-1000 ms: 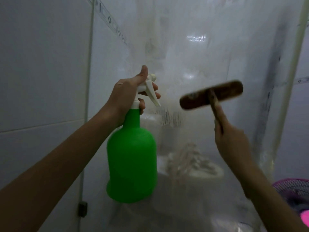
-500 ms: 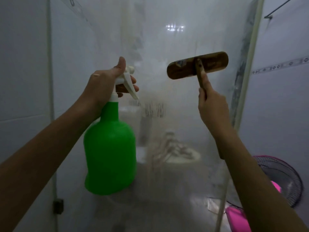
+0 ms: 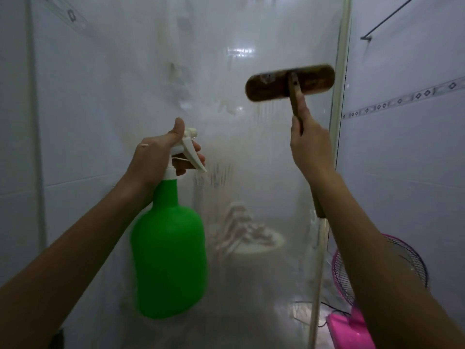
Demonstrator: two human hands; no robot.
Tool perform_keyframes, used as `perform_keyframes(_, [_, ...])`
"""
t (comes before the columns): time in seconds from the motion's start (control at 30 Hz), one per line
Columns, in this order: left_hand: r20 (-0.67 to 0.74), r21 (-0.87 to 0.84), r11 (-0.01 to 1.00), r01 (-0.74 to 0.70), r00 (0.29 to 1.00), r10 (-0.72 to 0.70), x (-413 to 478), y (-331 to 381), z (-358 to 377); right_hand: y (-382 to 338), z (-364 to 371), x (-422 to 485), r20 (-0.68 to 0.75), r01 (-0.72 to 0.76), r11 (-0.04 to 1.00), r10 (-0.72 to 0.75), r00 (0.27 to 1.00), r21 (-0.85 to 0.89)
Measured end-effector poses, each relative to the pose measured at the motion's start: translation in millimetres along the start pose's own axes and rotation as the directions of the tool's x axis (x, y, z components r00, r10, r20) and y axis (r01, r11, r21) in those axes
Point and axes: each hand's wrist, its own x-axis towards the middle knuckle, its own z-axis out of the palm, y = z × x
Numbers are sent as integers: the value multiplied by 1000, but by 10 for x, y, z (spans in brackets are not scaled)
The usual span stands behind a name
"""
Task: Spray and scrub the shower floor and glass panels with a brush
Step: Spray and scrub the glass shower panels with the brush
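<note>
A cloudy, streaked glass panel [image 3: 251, 152] fills the middle of the view. My left hand [image 3: 156, 159] grips the white trigger head of a green spray bottle [image 3: 168, 253], fingers curled round the trigger, nozzle pointing at the glass. My right hand [image 3: 310, 147] holds the wooden handle of a brown scrub brush [image 3: 289, 83], forefinger laid along the handle. The brush head lies crosswise against the upper right of the glass, close to the panel's pale frame post [image 3: 339, 122].
White tiled wall [image 3: 50, 122] stands to the left. Right of the post is another tiled wall with a patterned border [image 3: 402, 99]. A pink fan [image 3: 357, 273] sits low at the right. A white toilet shape [image 3: 256, 243] shows dimly through the glass.
The brush has moved right along the glass toward the frame post. The spray bottle has dropped lower and shifted right in view.
</note>
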Motion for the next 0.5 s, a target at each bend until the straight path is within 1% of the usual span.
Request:
perform_keyframes(0.07, [0, -10, 1000, 5, 1000, -5, -8, -21, 28, 168, 16, -541, 61, -27, 1000, 27, 998, -2])
perform_keyframes(0.13, [17, -17, 1000, 16, 1000, -15, -11, -48, 55, 285, 9, -1140, 115, -33, 998, 39, 993, -51])
perform_keyframes(0.17, [27, -20, 1000, 19, 999, -19, -10, -67, 78, 315, 8, -1236, 136, -29, 998, 37, 990, -58])
perform_keyframes(0.27, [50, -34, 999, 40, 998, -39, -35, -152, 188, 340, -12, -774, 97, -19, 999, 23, 995, -48])
perform_keyframes(0.33, [64, -32, 997, 65, 996, -63, -70, -244, 256, 338, -87, -481, 53, -30, 1000, 30, 998, 8])
perform_keyframes(0.37, [71, -15, 997, 73, 995, -72, -91, -310, 276, 390, -97, -509, 36, -42, 999, 41, 999, 27])
perform_keyframes(0.43, [76, 10, 997, 77, 994, -77, -135, -476, 299, 584, -16, -1007, 36, -93, 995, 92, 995, 48])
perform_keyframes(0.5, [72, 6, 997, 79, 994, -79, -195, -607, 321, 739, 85, -1804, 98, -165, 985, 160, 982, 44])
